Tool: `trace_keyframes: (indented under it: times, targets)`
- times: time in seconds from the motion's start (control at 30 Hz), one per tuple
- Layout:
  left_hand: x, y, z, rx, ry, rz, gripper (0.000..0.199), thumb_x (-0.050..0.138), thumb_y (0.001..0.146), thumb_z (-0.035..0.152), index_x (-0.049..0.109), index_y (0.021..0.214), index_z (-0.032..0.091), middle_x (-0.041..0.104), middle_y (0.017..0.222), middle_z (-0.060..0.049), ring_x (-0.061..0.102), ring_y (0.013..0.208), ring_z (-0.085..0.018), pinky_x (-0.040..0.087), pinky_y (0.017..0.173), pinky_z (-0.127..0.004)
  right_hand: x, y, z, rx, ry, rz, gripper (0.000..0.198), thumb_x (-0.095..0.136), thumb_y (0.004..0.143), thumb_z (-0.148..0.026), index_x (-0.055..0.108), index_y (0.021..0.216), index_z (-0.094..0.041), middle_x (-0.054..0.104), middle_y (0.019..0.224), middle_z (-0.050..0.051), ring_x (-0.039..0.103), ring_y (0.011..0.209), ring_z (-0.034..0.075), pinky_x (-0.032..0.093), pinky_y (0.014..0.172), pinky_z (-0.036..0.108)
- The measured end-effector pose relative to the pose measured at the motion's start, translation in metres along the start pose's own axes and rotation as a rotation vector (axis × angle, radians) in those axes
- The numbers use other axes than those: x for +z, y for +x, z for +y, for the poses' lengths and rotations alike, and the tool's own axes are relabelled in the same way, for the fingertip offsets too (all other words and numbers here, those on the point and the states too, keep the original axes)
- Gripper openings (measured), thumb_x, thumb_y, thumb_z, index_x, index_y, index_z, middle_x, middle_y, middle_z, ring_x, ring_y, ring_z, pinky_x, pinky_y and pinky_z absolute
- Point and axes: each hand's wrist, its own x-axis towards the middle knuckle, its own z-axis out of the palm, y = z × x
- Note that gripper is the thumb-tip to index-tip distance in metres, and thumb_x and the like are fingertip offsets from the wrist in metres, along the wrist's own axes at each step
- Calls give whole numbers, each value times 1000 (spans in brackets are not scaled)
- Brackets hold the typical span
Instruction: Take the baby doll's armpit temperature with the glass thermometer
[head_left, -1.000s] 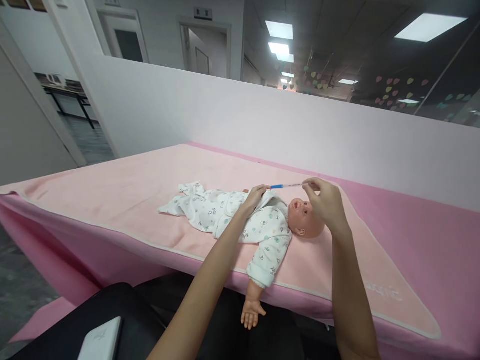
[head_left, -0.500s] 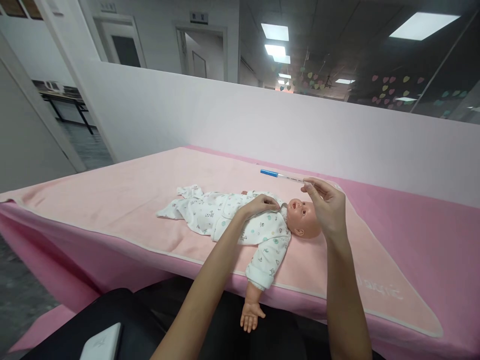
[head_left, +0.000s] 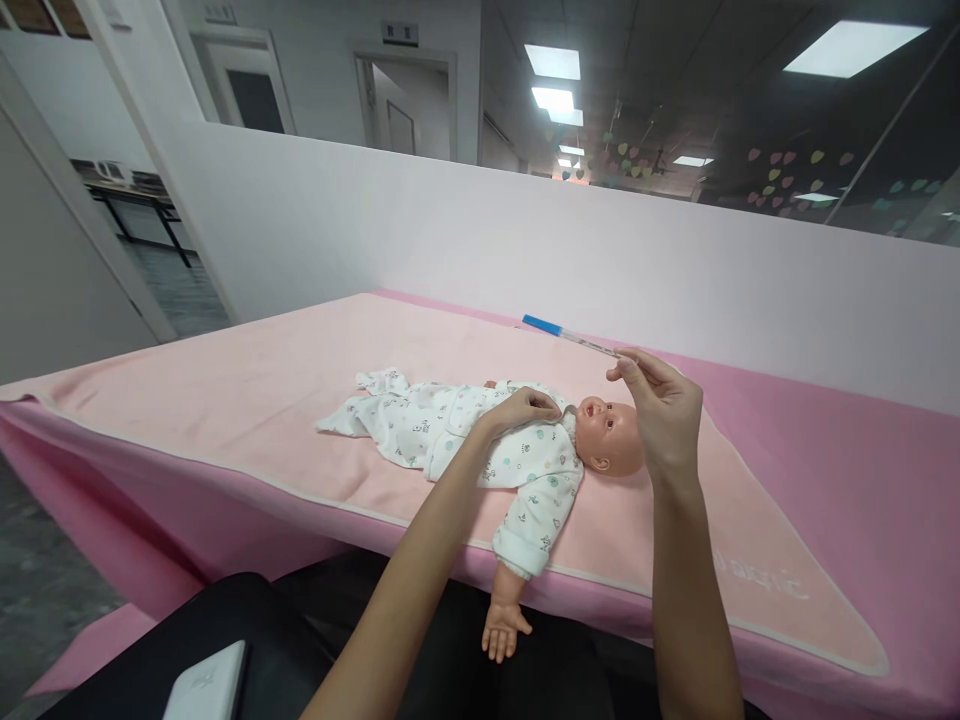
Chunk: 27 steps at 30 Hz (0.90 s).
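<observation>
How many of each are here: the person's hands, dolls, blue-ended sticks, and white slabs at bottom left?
Hands: 2 (left hand, right hand)
Doll: 1
Blue-ended stick: 1
White slab: 1
Total: 5

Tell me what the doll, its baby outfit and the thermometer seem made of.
Doll: probably vinyl or similar plastic, smooth with a faint sheen. Baby outfit: likely cotton, matte and printed, judging by its soft creases. Thermometer: see-through, glass or plastic, too thin to tell; its blue end looks like opaque plastic, evenly coloured.
</observation>
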Motion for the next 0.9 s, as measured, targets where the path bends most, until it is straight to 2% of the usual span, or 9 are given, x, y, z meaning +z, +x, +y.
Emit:
trace_keyframes:
  times: [0.2, 0.57, 0.9]
  targets:
    - [0, -1, 2, -13, 16, -2, 23, 67, 65, 33, 69, 77, 13, 66, 77, -5, 57, 73, -14, 43, 68, -25, 3, -2, -6, 7, -41, 33, 33, 55, 76, -46, 66, 64, -17, 66, 66, 1, 62, 79, 18, 45, 79, 32]
    - [-1, 1, 1, 1, 10, -4, 22, 67, 65, 31, 69, 77, 12, 66, 76, -5, 57, 73, -14, 43, 69, -25, 4, -1, -7, 10, 14, 34, 36, 56, 76, -45, 63, 55, -17, 66, 65, 1, 64, 81, 19, 44, 81, 32]
    - [-1, 0, -1, -12, 30, 12, 25, 67, 65, 33, 69, 79, 12, 67, 79, -6, 58, 74, -15, 43, 68, -25, 6, -1, -8, 118, 147, 54, 36, 60, 72, -43, 61, 48, -17, 62, 53, 0, 64, 69, 16, 46, 76, 31]
